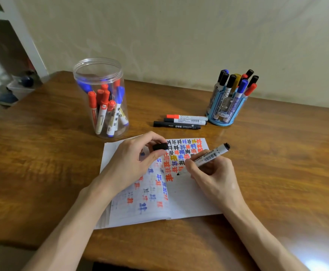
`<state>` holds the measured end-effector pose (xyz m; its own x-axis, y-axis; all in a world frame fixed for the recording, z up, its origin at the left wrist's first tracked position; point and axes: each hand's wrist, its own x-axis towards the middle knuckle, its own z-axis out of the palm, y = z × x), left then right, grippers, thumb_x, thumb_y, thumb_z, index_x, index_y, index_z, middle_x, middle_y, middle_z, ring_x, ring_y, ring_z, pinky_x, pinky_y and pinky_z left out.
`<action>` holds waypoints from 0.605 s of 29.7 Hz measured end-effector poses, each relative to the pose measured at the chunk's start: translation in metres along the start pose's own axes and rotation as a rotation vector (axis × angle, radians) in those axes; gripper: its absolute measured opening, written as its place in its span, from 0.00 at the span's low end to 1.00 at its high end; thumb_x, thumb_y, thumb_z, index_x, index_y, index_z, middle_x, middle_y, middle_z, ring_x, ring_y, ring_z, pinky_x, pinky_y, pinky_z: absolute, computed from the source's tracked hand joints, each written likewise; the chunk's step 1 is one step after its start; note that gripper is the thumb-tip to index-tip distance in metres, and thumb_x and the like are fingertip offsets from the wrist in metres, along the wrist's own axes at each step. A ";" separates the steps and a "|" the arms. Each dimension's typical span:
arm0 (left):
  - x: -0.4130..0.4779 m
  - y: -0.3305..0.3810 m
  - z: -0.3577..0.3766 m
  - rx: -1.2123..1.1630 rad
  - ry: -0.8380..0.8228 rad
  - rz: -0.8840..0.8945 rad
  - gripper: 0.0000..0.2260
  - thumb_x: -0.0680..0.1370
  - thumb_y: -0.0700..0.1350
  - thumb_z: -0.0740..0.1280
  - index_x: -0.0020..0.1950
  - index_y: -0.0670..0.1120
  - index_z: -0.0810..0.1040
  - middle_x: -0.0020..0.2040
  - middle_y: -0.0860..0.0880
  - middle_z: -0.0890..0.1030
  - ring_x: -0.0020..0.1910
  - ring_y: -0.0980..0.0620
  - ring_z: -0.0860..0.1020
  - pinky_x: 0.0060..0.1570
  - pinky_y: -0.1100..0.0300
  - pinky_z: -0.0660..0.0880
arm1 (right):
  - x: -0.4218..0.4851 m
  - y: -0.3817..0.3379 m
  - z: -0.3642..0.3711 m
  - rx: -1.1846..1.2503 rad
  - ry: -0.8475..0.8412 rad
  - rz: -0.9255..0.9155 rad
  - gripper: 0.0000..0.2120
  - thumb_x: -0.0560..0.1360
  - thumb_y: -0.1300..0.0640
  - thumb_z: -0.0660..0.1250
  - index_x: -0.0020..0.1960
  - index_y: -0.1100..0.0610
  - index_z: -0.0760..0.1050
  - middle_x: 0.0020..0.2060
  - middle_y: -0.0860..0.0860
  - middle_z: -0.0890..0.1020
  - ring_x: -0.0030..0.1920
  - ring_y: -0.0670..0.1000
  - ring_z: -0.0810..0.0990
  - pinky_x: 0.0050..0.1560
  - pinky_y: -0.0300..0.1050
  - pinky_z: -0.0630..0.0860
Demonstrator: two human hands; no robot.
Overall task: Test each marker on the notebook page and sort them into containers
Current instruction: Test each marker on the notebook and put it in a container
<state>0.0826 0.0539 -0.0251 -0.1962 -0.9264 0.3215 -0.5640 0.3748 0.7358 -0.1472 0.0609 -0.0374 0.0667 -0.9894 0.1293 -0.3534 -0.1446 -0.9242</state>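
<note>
An open notebook [187, 200] lies on the table, its pages covered with red, blue, black and yellow test marks. My right hand [214, 173] grips an uncapped black whiteboard marker [211, 156], tip down on the right page. My left hand [132, 161] rests on the left page and pinches the marker's black cap [160, 146]. Behind the notebook lie three capped markers [181, 121]: one red, two black. A clear plastic jar [101, 98] at back left holds several red and blue markers. A blue pen holder [226, 108] at back right holds several mixed markers.
The wooden table [277, 163] ends at a wall behind and at its front edge near me. A doorway with shoes on the floor [13, 90] lies beyond the table's left corner.
</note>
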 end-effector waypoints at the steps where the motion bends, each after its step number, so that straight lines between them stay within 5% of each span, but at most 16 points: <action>1: 0.000 0.000 0.000 0.004 0.006 0.003 0.13 0.78 0.54 0.68 0.62 0.57 0.77 0.58 0.62 0.80 0.59 0.66 0.78 0.49 0.67 0.81 | 0.000 0.001 0.000 -0.008 0.008 0.001 0.03 0.77 0.54 0.76 0.45 0.50 0.84 0.43 0.43 0.89 0.43 0.43 0.88 0.42 0.37 0.81; 18: 0.000 -0.006 0.002 0.059 0.021 0.033 0.13 0.80 0.51 0.69 0.64 0.55 0.77 0.58 0.64 0.79 0.59 0.66 0.78 0.48 0.69 0.80 | 0.000 0.002 0.002 -0.112 0.026 -0.101 0.04 0.77 0.54 0.75 0.44 0.50 0.82 0.41 0.42 0.87 0.40 0.40 0.86 0.38 0.32 0.78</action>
<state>0.0845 0.0516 -0.0303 -0.1990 -0.9123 0.3578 -0.6037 0.4017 0.6886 -0.1462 0.0610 -0.0397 0.0833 -0.9696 0.2301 -0.4485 -0.2427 -0.8602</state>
